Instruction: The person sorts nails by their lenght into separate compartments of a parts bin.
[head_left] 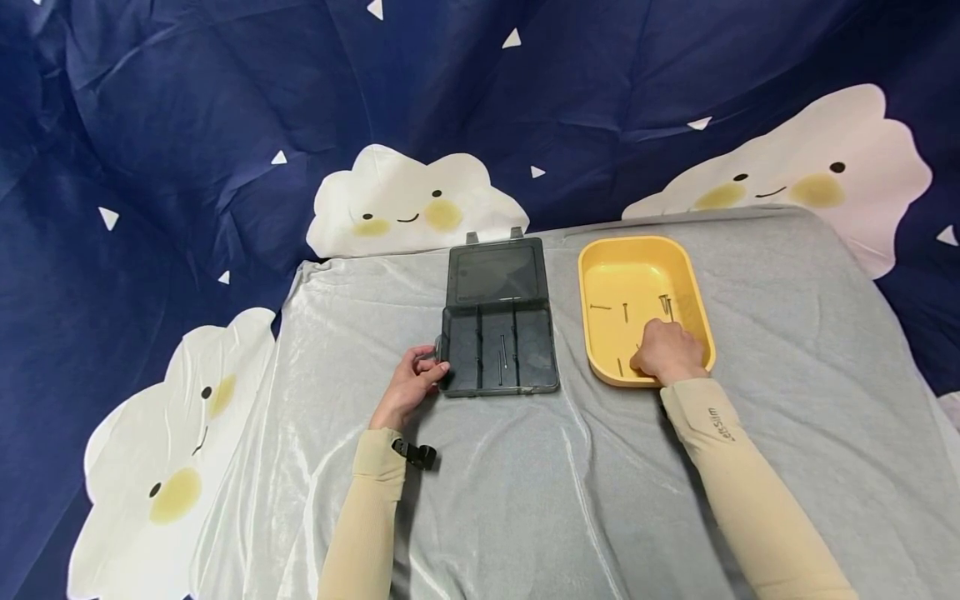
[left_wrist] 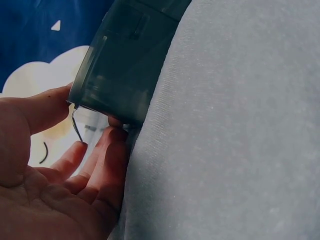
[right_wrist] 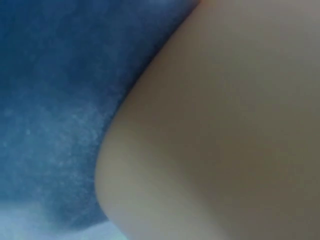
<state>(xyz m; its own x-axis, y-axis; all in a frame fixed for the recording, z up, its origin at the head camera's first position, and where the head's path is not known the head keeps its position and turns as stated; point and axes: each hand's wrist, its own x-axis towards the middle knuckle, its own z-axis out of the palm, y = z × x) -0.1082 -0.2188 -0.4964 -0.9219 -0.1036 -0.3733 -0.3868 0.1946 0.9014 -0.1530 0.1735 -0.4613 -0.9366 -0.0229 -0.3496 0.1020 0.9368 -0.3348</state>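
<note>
A dark grey plastic compartment box [head_left: 459, 350] lies with its lid [head_left: 497, 273] laid back. Two screws [head_left: 502, 354] sit in its middle compartment. My left hand [head_left: 414, 379] grips the box's left side, thumb at the top edge and fingers lower down by a thin wire-like loop [left_wrist: 76, 125]. My right hand [head_left: 670, 348] reaches down into the yellow tray [head_left: 587, 333], near its front right. Its fingertips point downward and are mostly hidden, so whether they pinch anything is unclear. Several screws [head_left: 626, 312] lie scattered on the tray floor.
Grey cloth [head_left: 495, 483] covers the table, with folds running toward the front. Behind hangs a navy curtain [head_left: 585, 108] printed with clouds. A black strap device [head_left: 414, 454] is worn on the left wrist. Only beige sleeve [right_wrist: 215, 130] and blurred cloth fill the right wrist view.
</note>
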